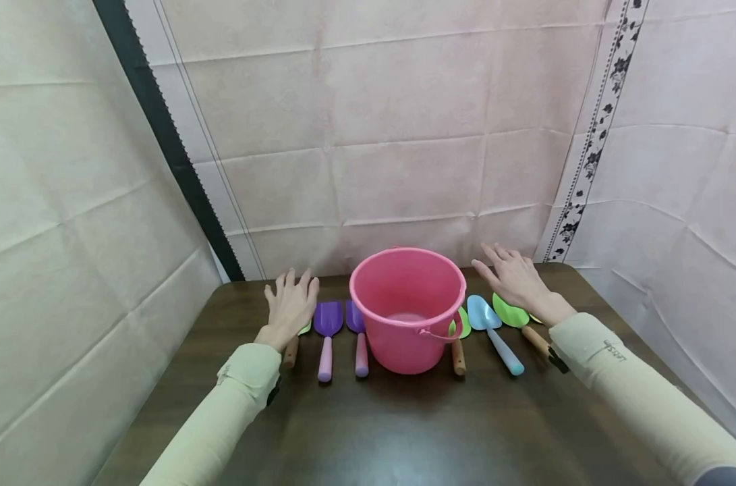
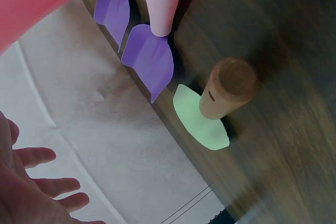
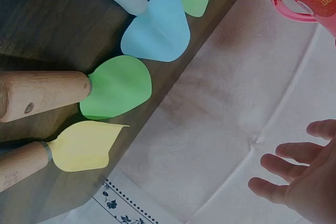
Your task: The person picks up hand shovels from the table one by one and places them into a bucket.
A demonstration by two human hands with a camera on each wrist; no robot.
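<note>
A pink bucket (image 1: 404, 341) stands upright at the middle of the table, its handle hanging down on the right. My left hand (image 1: 291, 304) is held with fingers spread over a pale green trowel (image 2: 199, 121) with a wooden handle. Two purple shovels (image 1: 328, 318) with pink handles lie between that hand and the bucket. On the other side, my right hand (image 1: 516, 277) hovers, fingers extended, above a green trowel (image 1: 508, 314) and a yellow trowel (image 3: 81, 148). A blue trowel (image 1: 482, 314) lies nearer the bucket. Neither hand holds anything.
Another green-bladed trowel with a wooden handle (image 1: 459, 358) is partly hidden by the bucket. The tools form a row along the far edge of the dark wooden table (image 1: 380, 432). Pale cloth (image 1: 404, 135) hangs behind the table and along both sides.
</note>
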